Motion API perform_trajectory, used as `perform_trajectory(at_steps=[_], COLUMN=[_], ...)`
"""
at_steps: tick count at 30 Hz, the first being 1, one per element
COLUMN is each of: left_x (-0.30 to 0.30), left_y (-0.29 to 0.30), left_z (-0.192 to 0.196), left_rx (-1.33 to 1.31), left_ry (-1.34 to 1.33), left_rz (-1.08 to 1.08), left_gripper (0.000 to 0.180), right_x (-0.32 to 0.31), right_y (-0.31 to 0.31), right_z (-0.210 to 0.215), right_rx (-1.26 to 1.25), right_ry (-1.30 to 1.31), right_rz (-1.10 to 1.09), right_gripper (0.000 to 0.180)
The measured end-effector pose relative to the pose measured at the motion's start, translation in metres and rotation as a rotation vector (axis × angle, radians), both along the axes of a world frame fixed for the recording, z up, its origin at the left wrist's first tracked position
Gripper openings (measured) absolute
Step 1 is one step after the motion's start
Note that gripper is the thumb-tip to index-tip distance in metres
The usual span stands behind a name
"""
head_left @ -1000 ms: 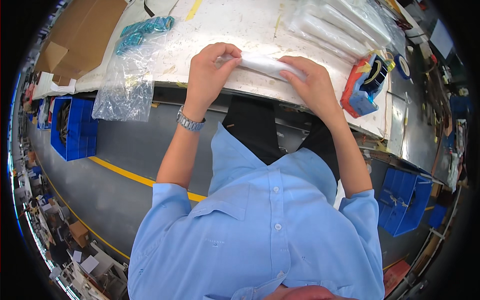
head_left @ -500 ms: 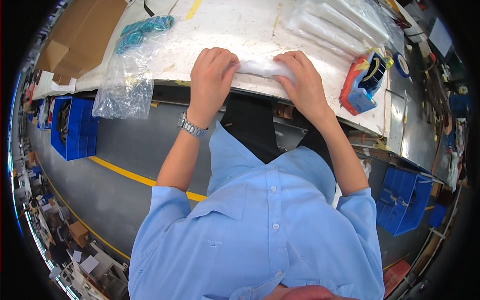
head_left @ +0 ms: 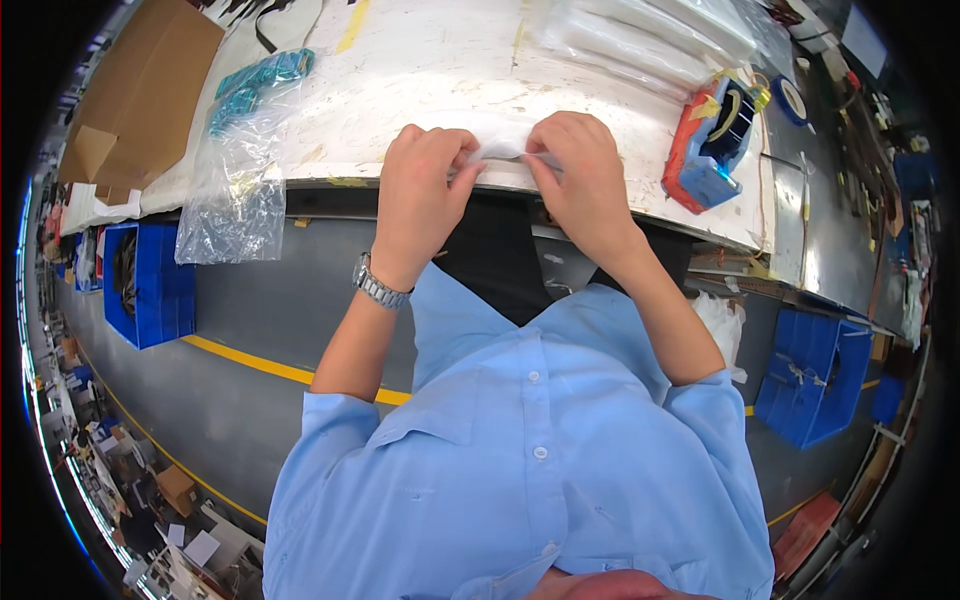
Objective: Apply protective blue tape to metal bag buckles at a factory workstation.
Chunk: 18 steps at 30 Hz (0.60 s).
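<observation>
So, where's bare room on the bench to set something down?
Widest: the bench between bag and plastic bundles, beyond left hand. Smaller: between right hand and tape dispenser. Crowded: left, with box and bag; upper right, around bundles.

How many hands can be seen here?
2: the left hand at the left side of the white plastic, the right hand at its right side. No others show.

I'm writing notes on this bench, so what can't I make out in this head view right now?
All in the head view:
White roll: ends hidden by the left hand and right hand.
Cardboard box: far part cut off by the top edge.
Plastic packs: far part cut off by the top edge.
Left blue bin: contents too dark and small.
</observation>
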<state>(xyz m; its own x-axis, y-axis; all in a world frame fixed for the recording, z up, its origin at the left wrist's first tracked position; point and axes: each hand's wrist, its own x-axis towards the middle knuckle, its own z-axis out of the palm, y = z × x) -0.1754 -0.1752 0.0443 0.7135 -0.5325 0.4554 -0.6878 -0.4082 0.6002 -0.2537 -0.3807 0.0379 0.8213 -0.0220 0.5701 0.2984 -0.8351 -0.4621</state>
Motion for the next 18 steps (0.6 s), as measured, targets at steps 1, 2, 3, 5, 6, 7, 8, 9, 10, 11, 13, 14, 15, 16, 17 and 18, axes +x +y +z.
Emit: perform_trajectory(at_steps=[1, 2, 3, 5, 6, 7, 8, 9, 10, 11, 13, 14, 15, 16, 17, 18], left_x=[0.0, 0.003, 0.006, 0.005, 0.001, -0.001, 0.0, 0.001, 0.001, 0.001, 0.0, -0.004, -0.008, -0.012, -0.014, -0.014], left_y=[-0.007, -0.014, -0.012, -0.012, -0.011, -0.008, -0.007, -0.008, -0.01, -0.011, -0.015, -0.015, -0.014, -0.012, -0.009, -0.008], left_z=[0.0, -0.002, -0.004, -0.001, 0.003, 0.006, 0.004, 0.003, 0.005, 0.002, 0.0, -0.003, -0.003, -0.003, -0.002, -0.001], left_rx=[0.037, 0.046, 0.051, 0.049, 0.051, 0.058, 0.057, 0.055, 0.049, 0.041, 0.028, 0.028, 0.034, 0.04, 0.035, 0.027], left_ry=[-0.059, -0.083, -0.108, -0.106, -0.064, -0.029, 0.005, 0.034, 0.075, 0.045, 0.018, -0.045, -0.109, -0.107, -0.077, -0.051], left_rz=[0.003, -0.011, -0.031, -0.039, -0.031, -0.026, -0.021, -0.029, -0.021, -0.037, -0.043, -0.016, 0.017, 0.033, 0.046, 0.061], left_gripper=[0.012, 0.01, 0.009, 0.006, 0.006, 0.005, 0.005, 0.006, 0.006, 0.006, 0.007, 0.007, 0.006, 0.006, 0.007, 0.008], right_x=[-0.001, -0.002, 0.001, -0.003, -0.008, -0.017, -0.032, -0.049, -0.065, -0.084, -0.123, -0.138, -0.145, -0.145, -0.145, -0.144], right_y=[0.0, -0.003, -0.002, 0.0, 0.001, 0.005, 0.006, 0.005, 0.003, -0.001, -0.033, -0.059, -0.087, -0.123, -0.163, -0.215], right_z=[0.001, -0.002, -0.009, -0.015, -0.011, -0.004, 0.008, 0.02, 0.031, 0.042, 0.057, 0.063, 0.068, 0.067, 0.066, 0.051], right_rx=[-0.029, -0.022, -0.02, 0.013, 0.0, 0.007, 0.027, 0.057, 0.097, 0.082, 0.011, -0.042, 0.063, 0.109, 0.008, -0.054], right_ry=[-0.029, -0.058, -0.088, -0.094, -0.066, -0.089, -0.054, -0.051, -0.052, -0.138, -0.216, -0.204, -0.166, -0.155, -0.114, -0.063], right_rz=[-0.001, 0.003, 0.002, 0.053, 0.065, 0.067, 0.077, 0.083, 0.104, 0.035, -0.138, -0.244, -0.385, -0.547, -0.71, -0.827], right_gripper=[0.016, 0.015, 0.014, 0.018, 0.019, 0.021, 0.027, 0.027, 0.026, 0.024, 0.02, 0.019, 0.018, 0.013, 0.015, 0.022])
